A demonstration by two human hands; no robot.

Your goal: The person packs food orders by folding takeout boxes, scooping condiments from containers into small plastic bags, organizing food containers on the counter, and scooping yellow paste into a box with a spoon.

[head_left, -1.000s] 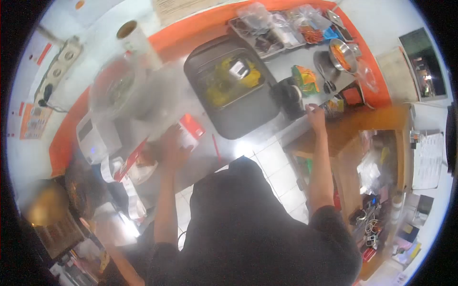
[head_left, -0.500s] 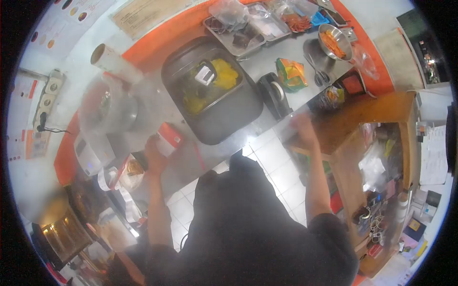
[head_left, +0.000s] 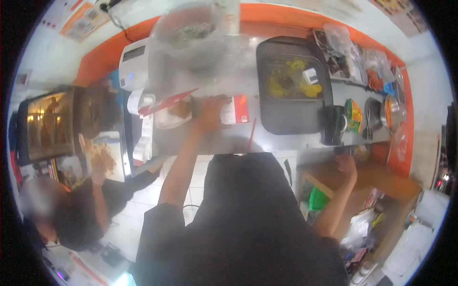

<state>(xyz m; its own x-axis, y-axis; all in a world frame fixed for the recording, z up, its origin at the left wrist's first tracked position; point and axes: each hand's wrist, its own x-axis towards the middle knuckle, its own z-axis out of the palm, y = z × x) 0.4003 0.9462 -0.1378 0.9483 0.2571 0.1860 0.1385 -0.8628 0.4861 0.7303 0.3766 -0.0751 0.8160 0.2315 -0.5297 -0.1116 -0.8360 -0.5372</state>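
Observation:
On the steel counter, my left hand is at the left end of a red and white box; its fingers are blurred, so its grip is unclear. Left of it, an open red-lidded carton shows brown food inside. A thin red stick lies right of the box. My right hand hangs below the counter's front edge, fingers loosely apart, holding nothing visible. Nearest above it is a black device, beside a dark grey bin whose clear lid shows yellow contents.
A white printer with paper strips and a big plastic-wrapped bowl stand back left. At right are a green-orange packet, scissors and a metal bowl. A wooden shelf unit is below. A co-worker is lower left.
The view has swung left, bringing the co-worker into fuller sight. My right hand has moved from beside the black device to below the counter edge. My left hand remains by the box.

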